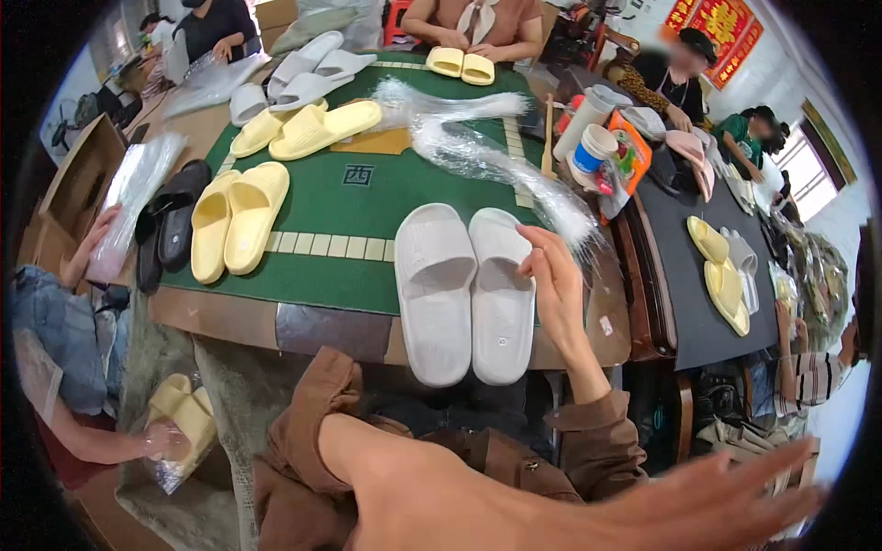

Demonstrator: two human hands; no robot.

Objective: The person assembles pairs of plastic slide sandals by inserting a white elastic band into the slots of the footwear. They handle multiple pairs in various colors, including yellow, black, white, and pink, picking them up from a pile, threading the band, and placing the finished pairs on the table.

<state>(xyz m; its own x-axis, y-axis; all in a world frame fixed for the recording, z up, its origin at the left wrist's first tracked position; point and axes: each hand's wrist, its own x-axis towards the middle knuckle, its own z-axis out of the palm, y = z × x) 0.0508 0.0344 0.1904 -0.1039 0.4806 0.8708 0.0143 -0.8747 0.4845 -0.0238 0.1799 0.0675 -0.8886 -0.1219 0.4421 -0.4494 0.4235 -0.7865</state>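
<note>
Hands (557, 280) beside white slippers (467, 289), touching.

My left hand (698, 505) smears into blur near the lower edge, fingertips indistinct. By my right hand (556, 280), the crinkled clear plastic bag (514, 170) hides the green table mat (340, 211) beneath.

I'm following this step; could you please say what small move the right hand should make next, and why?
Probably close the right hand on the white slippers: its fingertips already touch the right one's edge, and clear bags lie just behind.
</note>
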